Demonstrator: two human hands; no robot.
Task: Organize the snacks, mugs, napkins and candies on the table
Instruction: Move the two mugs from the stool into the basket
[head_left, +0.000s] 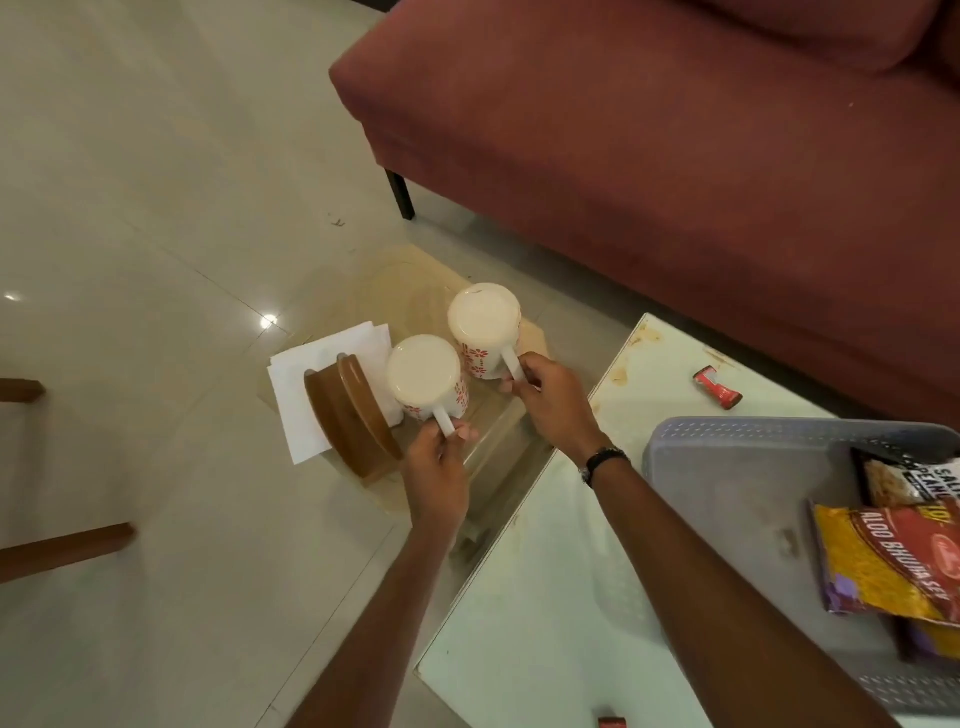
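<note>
Two white mugs with red flower prints stand upside down on a small glass side table (498, 436). My left hand (439, 467) pinches the handle of the near mug (426, 376). My right hand (550, 400) grips the handle of the far mug (485, 325). Left of the mugs, white napkins (311, 384) sit in a brown wooden holder (353, 421). On the larger white table (545, 597), a grey basket (753, 467) holds snack packets (893, 561). A red candy (718, 387) lies on that table near its far edge, and another red candy (612, 722) shows at the bottom edge.
A maroon sofa (675, 156) fills the upper right, close behind both tables. Pale tiled floor (130, 208) spreads to the left. Brown wooden furniture legs (62, 545) stick in from the left edge.
</note>
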